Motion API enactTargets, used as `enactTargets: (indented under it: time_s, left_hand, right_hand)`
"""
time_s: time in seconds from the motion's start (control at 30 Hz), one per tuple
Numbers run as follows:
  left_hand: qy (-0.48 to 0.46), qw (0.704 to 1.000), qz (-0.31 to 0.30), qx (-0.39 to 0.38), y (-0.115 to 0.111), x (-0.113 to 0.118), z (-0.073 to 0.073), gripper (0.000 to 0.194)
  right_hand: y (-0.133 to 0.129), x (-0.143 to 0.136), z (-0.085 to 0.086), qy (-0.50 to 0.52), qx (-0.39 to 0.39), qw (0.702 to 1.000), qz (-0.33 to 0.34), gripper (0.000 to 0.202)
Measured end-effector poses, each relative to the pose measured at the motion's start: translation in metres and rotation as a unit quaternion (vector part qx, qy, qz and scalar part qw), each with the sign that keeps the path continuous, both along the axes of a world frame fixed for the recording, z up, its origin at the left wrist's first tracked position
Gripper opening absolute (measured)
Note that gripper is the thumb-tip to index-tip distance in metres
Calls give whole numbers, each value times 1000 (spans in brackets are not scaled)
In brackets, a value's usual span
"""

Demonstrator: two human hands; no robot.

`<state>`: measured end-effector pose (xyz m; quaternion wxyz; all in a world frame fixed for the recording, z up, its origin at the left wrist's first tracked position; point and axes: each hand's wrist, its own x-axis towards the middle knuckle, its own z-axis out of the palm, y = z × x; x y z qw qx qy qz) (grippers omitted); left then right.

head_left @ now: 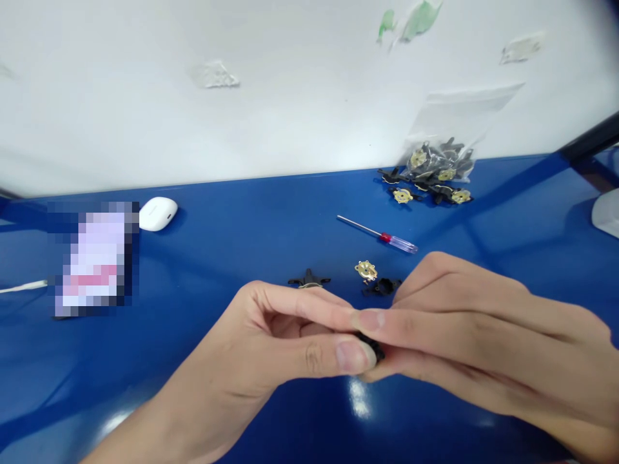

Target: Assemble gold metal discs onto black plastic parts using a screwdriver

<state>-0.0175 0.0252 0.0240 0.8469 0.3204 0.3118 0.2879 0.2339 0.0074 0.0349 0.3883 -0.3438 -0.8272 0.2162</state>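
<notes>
Between both sets of fingertips is a small black part [372, 345], mostly covered so its full shape is hidden. My left hand [290, 348] pinches it with thumb and forefinger. From the other side, the fingers of my right hand [464, 341] close on the same part. Just beyond the hands lie a brass-coloured disc with small lobes [366, 270] and a black ring-shaped housing [385, 287]. Behind my left hand sits a black piece with arms [309, 279], partly hidden by the fingers.
A screwdriver [387, 238] with a clear handle lies on the blue table [251, 225]. Near the white wall [290, 103] are a plastic bag of black-and-brass parts [440, 158] and several loose ones. A blurred-out phone [97, 264] and white earbud case [158, 214] are at left.
</notes>
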Motion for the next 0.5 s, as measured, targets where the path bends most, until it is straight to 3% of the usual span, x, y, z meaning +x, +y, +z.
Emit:
enactTargets:
  time_s: [0.27, 0.5]
  left_hand:
    - [-6, 998, 5, -66, 1, 2, 4, 13]
    - [-9, 995, 72, -75, 5, 7, 3, 45]
  right_hand:
    - [13, 0, -9, 21, -3, 998, 61, 17]
    - [7, -11, -10, 34, -2, 999, 28, 14]
